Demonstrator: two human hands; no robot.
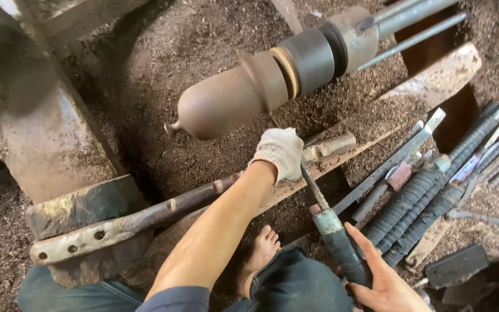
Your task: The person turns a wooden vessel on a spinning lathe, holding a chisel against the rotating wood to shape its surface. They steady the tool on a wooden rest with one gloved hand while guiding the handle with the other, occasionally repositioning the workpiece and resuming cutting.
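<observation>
Steel and wrapped tape form the turning chisel that we hold in both hands. Our left hand, in a white knit glove, is curled closed over the chisel's blade end, pressing it onto the long wooden tool rest beneath. Our bare right hand is wrapped shut around the dark taped handle, thumb lying along it, low and to the right of the gloved hand.

Just above the left hand, and apart from it, hangs the brown turned workpiece, bulbous with a small knob at its free end, mounted on the lathe spindle running up to the right. We cannot tell whether the chisel tip touches the wood.

To the right of the right hand lies a row of further taped chisels, close together. Below the left forearm a bare foot rests on the sawdust-covered ground, which is open above and left of the workpiece.
</observation>
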